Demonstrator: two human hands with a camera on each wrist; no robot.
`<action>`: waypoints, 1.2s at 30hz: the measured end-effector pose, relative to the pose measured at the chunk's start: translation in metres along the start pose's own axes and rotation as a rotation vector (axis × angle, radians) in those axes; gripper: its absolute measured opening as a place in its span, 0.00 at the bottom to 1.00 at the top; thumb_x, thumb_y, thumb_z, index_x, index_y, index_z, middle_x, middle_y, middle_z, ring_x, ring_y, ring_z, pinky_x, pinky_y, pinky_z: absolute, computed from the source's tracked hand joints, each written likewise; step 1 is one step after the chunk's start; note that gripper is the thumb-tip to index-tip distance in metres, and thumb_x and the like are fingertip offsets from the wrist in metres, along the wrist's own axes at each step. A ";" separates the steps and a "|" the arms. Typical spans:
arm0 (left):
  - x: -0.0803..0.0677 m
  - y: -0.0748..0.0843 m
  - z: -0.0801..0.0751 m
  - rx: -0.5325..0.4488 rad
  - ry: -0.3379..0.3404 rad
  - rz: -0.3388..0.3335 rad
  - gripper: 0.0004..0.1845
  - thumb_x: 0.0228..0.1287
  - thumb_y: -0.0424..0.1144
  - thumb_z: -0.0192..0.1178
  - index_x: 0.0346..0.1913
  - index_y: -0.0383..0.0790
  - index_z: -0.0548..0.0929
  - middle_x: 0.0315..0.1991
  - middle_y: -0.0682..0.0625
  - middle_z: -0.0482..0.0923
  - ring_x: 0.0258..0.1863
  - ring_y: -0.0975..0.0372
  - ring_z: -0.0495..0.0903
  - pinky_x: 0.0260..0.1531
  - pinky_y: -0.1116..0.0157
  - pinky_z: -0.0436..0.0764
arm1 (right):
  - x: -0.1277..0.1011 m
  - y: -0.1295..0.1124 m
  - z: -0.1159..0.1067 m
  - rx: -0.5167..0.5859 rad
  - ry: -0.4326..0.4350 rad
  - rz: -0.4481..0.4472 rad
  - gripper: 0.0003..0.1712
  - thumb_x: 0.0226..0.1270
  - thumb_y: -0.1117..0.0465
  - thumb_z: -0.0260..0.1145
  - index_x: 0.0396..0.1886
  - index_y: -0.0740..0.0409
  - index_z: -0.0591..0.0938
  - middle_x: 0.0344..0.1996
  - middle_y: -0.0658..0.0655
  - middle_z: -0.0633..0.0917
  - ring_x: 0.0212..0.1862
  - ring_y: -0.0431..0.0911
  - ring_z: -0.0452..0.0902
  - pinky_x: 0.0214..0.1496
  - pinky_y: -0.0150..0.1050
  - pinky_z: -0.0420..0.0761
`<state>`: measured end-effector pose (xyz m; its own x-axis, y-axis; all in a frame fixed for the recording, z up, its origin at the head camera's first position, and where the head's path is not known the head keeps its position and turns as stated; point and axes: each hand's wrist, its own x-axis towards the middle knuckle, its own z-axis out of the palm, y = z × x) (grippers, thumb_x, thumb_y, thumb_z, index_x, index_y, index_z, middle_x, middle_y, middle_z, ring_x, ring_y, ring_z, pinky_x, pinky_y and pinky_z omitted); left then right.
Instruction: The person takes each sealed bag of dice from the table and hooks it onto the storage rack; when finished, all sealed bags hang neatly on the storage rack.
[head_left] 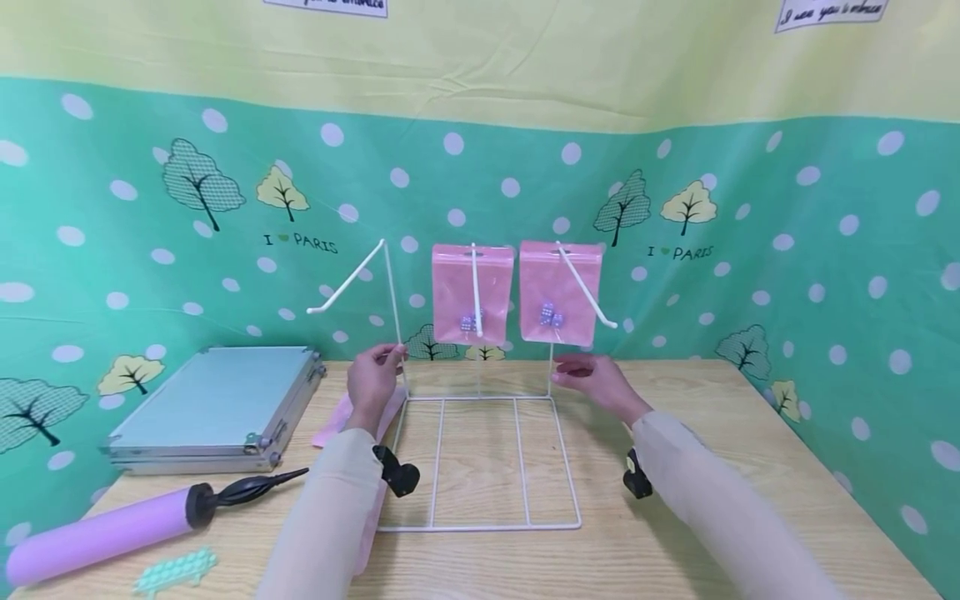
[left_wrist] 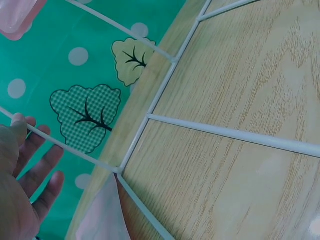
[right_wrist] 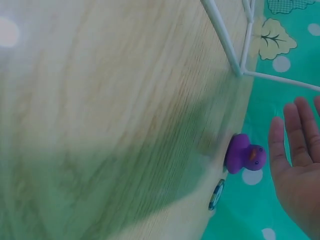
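A white wire rack (head_left: 480,462) stands upright on the table, two pink pouches (head_left: 472,293) hanging from its hooks.

A staged tabletop set is shown, not a lived-in room. A wooden table (head_left: 675,517) is boxed in on three sides by a printed cloth backdrop (head_left: 150,208), green with white dots, cartoon trees and the words "I love Paris", topped by a yellow band. A white wire rack (head_left: 480,458) is set on the table, with two pink pouches (head_left: 472,292) hung on its hooks as in a shop display. Odd props are laid around it: a metal case (head_left: 210,408), a purple pump (head_left: 97,525) and a small purple toy duck (right_wrist: 245,154).
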<state>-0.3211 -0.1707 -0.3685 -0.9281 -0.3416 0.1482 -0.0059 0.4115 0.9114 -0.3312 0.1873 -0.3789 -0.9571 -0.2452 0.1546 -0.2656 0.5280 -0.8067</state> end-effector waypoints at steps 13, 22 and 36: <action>-0.002 0.001 0.001 -0.007 0.001 0.006 0.17 0.79 0.46 0.55 0.56 0.38 0.84 0.54 0.40 0.85 0.52 0.47 0.85 0.61 0.49 0.77 | 0.015 0.008 0.013 0.024 0.030 0.069 0.22 0.70 0.57 0.70 0.60 0.61 0.83 0.53 0.60 0.87 0.57 0.57 0.82 0.63 0.52 0.78; -0.004 0.003 0.001 0.008 0.011 0.013 0.17 0.78 0.46 0.56 0.56 0.37 0.85 0.54 0.39 0.85 0.51 0.46 0.86 0.60 0.50 0.78 | 0.018 0.017 0.017 0.030 0.063 0.083 0.17 0.70 0.58 0.71 0.54 0.61 0.86 0.49 0.60 0.87 0.51 0.55 0.80 0.55 0.51 0.82; -0.004 0.006 -0.002 0.053 -0.023 0.003 0.18 0.79 0.47 0.54 0.58 0.38 0.83 0.56 0.40 0.84 0.52 0.46 0.85 0.61 0.48 0.77 | 0.021 0.021 0.018 -0.039 0.073 0.075 0.16 0.69 0.56 0.71 0.50 0.62 0.88 0.44 0.60 0.86 0.42 0.49 0.77 0.42 0.40 0.81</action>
<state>-0.3163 -0.1681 -0.3626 -0.9363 -0.3214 0.1412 -0.0226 0.4564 0.8895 -0.3546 0.1785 -0.4028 -0.9801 -0.1440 0.1368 -0.1954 0.5740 -0.7952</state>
